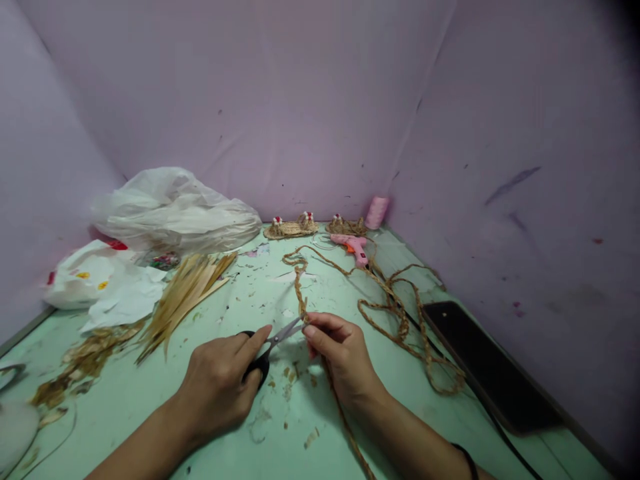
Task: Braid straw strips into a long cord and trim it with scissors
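My left hand (220,383) is closed round the black handles of a pair of scissors (273,347), whose blades point right towards a braided straw rope (395,307). My right hand (343,357) pinches that rope just beside the blade tips. The rope runs up the table from my fingers, loops away to the right, and another length trails down under my right wrist.
On the green table (150,400) lie a bundle of straw strips (183,297), dry scraps (80,367), white plastic bags (170,210), a pink glue gun (353,247), small woven straw pieces (293,227), a pink spool (376,212) and a dark phone (487,363).
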Demonstrator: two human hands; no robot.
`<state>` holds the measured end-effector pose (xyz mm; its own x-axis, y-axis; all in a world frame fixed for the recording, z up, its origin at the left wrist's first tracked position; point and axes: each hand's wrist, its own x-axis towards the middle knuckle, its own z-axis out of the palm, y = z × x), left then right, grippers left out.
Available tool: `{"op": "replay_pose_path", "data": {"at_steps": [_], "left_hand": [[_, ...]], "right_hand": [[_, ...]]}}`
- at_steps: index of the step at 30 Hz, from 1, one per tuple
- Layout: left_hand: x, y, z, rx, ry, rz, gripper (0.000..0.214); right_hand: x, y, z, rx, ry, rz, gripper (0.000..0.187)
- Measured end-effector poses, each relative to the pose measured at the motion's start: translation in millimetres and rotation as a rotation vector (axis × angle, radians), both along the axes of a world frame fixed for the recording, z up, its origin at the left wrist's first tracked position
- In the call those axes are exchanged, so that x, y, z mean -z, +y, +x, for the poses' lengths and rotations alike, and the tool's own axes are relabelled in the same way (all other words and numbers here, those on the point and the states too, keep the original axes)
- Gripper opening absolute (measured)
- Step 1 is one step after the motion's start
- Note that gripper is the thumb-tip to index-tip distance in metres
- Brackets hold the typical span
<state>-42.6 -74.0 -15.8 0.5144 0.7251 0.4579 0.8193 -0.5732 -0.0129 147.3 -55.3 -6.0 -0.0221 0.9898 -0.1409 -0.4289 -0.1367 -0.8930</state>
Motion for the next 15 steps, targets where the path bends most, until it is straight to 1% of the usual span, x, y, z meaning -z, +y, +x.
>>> {"op": "replay_pose_path", "data": {"at_steps": [5,9,12,15], "left_hand": [[0.4,0.5,-0.1,-0.012,0.011,0.0,0.046],[1.3,1.4,-1.6,0.017,0.004,0.023,0.046],[1.7,1.2,-1.9,0.04,-0.029,0.012,0.045],[0.4,0.1,-1.4,0.032,-0.127,-0.05,0.044]], "right_hand": [[0.9,1.2,1.4,0.038,-0.151,0.128,0.014],[1.3,1.1,2.8,0.042,-0.21,0.176,0.013],[1.9,0.0,2.6,0.034,-0.192,0.174,0.013],[2.3,-0.6,1.9,0.025,-0.115,0.098,0.014]]}}
